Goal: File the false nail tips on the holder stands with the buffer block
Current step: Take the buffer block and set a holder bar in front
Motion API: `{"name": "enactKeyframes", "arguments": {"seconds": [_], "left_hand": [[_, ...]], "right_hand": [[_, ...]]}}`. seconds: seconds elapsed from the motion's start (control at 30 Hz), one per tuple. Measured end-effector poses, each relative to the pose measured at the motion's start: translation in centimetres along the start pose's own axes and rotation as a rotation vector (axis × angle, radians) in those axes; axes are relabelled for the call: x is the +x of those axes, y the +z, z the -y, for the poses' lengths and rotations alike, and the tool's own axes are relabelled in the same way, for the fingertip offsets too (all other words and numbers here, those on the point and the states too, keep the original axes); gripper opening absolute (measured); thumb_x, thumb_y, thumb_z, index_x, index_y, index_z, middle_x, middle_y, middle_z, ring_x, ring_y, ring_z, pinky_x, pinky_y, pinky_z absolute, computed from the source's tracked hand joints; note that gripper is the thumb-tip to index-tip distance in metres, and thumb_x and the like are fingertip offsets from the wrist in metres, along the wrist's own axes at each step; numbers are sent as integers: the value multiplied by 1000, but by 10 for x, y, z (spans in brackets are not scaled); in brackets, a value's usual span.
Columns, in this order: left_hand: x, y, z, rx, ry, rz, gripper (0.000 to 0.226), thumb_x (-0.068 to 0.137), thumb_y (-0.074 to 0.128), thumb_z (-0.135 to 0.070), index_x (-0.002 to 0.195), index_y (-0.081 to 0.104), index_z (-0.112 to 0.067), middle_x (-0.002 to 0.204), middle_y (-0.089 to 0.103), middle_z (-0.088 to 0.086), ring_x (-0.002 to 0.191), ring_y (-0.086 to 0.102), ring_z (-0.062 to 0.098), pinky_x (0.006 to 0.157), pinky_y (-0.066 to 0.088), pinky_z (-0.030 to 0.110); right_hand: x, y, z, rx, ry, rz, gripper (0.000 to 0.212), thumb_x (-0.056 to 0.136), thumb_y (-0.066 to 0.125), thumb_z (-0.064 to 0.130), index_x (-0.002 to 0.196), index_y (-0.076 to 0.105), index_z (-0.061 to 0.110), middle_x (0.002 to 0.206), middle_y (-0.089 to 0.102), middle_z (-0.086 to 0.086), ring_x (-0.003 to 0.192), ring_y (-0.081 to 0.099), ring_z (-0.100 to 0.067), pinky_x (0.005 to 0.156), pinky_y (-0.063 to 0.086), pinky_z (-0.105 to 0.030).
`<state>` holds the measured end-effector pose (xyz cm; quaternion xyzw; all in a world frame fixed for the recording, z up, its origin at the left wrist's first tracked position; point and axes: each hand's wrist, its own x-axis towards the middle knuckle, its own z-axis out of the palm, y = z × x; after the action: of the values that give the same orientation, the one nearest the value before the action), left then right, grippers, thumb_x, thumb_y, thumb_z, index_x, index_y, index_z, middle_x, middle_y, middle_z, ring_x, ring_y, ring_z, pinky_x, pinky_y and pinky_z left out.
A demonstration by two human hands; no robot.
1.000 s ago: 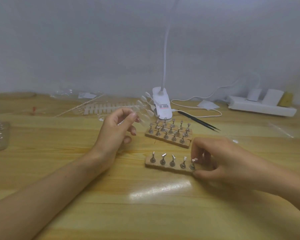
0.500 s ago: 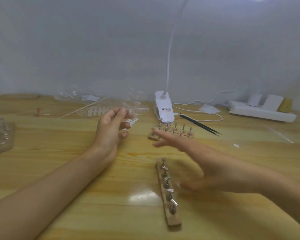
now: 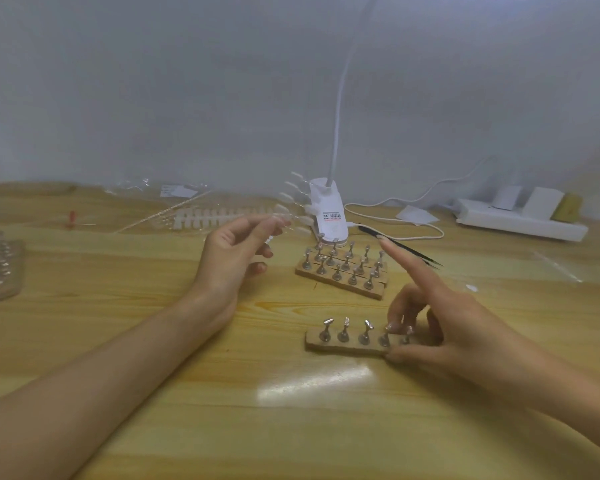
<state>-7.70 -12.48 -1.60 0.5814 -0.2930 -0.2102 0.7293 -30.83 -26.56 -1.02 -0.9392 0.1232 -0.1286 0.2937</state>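
A small wooden holder strip (image 3: pixel 347 344) with a row of metal stands lies crosswise on the table in front of me. My right hand (image 3: pixel 440 323) grips its right end between thumb and bent fingers, with the index finger stretched out straight. My left hand (image 3: pixel 236 251) is raised at centre left and pinches a clear sprue of false nail tips (image 3: pixel 293 206) that fans out to the right. A bigger wooden block of holder stands (image 3: pixel 343 268) sits behind the strip. No buffer block shows.
A white clip lamp (image 3: pixel 328 213) stands behind the block, with its cable and black tweezers (image 3: pixel 399 249) to the right. A white power strip (image 3: pixel 520 223) lies far right. White nail-tip strips (image 3: pixel 205 216) and clear packaging lie at the back left, a clear tray (image 3: pixel 0 268) at the left edge.
The small holder strip has turned from lengthwise back to crosswise. My right hand came down from hovering and now grips its right end. My left hand lifted the nail tips slightly.
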Motion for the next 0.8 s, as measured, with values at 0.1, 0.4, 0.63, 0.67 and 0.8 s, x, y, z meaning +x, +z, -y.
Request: {"name": "enactKeyframes", "arguments": {"seconds": [0.1,0.4,0.63,0.67,0.8], "left_hand": [[-6,3,-7,48,56,35,14,70,76,-43,77,76,-31,80,70,-18,61,49,-2,55,42,15],[-16,28,-32,349,470,176,15,77,77,-33,74,70,-21,84,63,-11,62,54,5,59,43,14],[-4,21,-53,984,1294,-12,18,90,73,-22,74,68,-15,87,65,-4,69,49,10,56,41,23],[-4,23,-54,765,990,65,16,89,73,-26,76,67,-19,88,63,-9,70,49,5,60,40,19],[2,16,-51,27,-65,227,9,77,70,-41,74,69,-33,89,66,-19,75,50,2,58,38,21]], "right_hand": [[7,-8,7,11,-64,-154,100,66,77,62,148,21,56,108,63,22,101,58,-8,79,42,-11],[53,-31,40,503,-60,-220,46,92,66,11,134,50,22,74,69,-4,75,72,-20,61,58,-28],[61,-39,41,663,-60,-156,22,92,65,11,114,62,12,78,74,-4,75,74,-18,62,58,-24],[60,-40,40,528,-140,-230,18,92,66,12,109,64,11,81,75,-3,78,75,-17,64,59,-25],[53,-46,24,303,-212,-401,9,92,67,13,100,66,11,84,77,2,79,73,-9,62,53,-17]]}}
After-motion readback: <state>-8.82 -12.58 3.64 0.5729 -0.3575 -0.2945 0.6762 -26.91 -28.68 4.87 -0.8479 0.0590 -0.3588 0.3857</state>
